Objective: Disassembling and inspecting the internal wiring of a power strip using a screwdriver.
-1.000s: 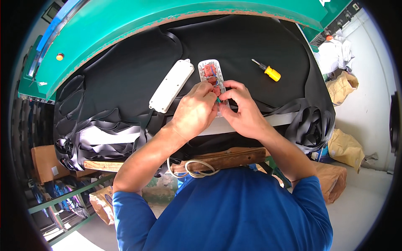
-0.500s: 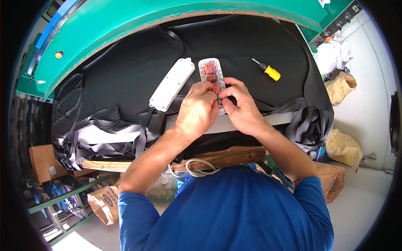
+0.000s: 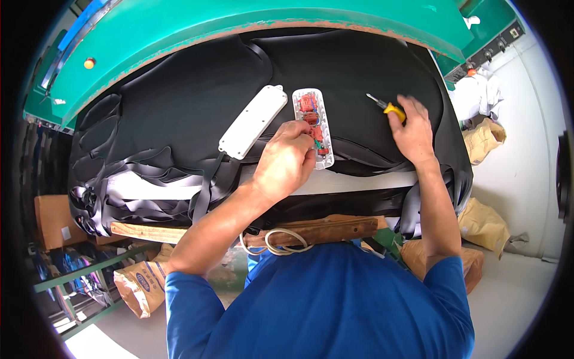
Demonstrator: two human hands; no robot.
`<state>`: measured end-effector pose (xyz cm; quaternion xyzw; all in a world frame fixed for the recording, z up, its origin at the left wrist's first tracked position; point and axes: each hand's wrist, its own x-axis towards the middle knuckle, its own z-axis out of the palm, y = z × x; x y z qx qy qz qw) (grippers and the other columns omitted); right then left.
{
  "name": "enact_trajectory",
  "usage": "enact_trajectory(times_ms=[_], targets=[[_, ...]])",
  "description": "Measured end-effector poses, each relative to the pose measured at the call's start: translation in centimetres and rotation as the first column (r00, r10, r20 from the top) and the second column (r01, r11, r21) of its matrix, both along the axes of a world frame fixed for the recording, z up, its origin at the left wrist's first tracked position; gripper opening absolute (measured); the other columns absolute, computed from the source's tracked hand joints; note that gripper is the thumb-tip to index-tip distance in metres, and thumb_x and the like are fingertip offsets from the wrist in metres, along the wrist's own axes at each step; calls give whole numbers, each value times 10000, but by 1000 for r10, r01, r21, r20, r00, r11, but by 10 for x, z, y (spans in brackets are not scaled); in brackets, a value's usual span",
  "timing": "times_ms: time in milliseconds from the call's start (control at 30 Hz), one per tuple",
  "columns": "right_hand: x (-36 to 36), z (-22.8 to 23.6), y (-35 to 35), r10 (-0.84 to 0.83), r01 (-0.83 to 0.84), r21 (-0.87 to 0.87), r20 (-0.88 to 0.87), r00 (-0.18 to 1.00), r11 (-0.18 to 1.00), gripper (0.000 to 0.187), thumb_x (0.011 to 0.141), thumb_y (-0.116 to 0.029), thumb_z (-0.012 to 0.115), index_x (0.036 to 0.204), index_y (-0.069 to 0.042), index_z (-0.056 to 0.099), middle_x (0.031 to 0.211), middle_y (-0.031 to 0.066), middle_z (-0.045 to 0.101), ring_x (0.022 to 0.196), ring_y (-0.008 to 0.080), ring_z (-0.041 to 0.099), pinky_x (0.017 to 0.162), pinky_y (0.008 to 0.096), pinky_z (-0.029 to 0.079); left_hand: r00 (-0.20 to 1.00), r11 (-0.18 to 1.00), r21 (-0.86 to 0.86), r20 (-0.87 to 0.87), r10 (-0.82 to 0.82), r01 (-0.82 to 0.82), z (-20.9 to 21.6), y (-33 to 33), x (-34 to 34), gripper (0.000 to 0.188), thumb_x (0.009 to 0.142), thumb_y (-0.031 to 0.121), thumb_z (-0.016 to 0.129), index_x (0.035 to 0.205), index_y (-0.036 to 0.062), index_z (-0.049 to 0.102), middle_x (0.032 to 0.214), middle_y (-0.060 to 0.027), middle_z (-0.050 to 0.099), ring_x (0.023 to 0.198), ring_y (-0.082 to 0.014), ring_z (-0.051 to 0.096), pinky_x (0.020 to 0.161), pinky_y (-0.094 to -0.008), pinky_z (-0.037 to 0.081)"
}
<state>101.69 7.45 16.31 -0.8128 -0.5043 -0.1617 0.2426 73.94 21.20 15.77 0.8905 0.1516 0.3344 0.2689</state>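
A white power strip housing (image 3: 328, 157) lies opened up on black sheet material, with red parts and thin wires inside. My left hand (image 3: 286, 157) is closed at its left side, fingertips down among the red parts; what they pinch is hidden. Farther right is a screwdriver (image 3: 392, 110) with a yellow handle, its metal tip toward the far left. My right hand (image 3: 412, 128) is over the handle, thumb and fingers apart around it and somewhat blurred. To the left of the housing rests a long white cover plate (image 3: 253, 122) with mounting tabs at its ends.
Black sheet (image 3: 197, 90) with loose, curled strips along its near edge covers the work surface. A green machine frame (image 3: 251, 27) curves across the far side. A wooden bar (image 3: 335, 227) with a looped pale cable (image 3: 281, 240) runs close to me. Paper sacks (image 3: 485, 140) stand at right.
My right hand has left the power strip housing and moved right to the screwdriver handle. My left hand stays at the housing. The view has shifted slightly.
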Motion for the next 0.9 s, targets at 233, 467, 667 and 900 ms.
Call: enact_trajectory(times_ms=[233,467,667,900], targets=[[-36,25,-9,497,-492,151,-489,717,858,359,899,16,733,1251,-30,679,1074,137,695,950,256,670,821,323,538,1000,1000,-22,-23,7,-8,-3,1,-8,163,750,-40,761,904,-27,710,1134,-161,663,1018,-339,680,831,-391,576],[-65,35,-8,555,-610,86,-529,642,788,369,876,34,747,1232,-30,679,1042,114,669,892,226,669,741,309,543,1000,1000,-11,-26,3,-3,0,2,-7,158,758,-34,766,906,-28,711,1136,-164,663,1016,-335,684,813,-386,583],[-65,35,-3,560,-640,35,-522,643,768,362,868,32,755,1218,-26,679,1019,125,665,891,261,669,762,338,545,998,999,-40,-53,17,-19,2,-1,-7,173,755,-33,769,918,-30,710,1137,-164,663,1016,-336,681,823,-390,582],[-51,26,9,561,-696,72,-654,508,715,351,882,29,751,1223,-5,673,1038,112,679,909,215,669,798,315,538,999,1000,-25,-48,8,-9,2,-1,-7,191,749,-35,771,927,-36,702,1135,-173,660,1016,-345,677,841,-393,580]])
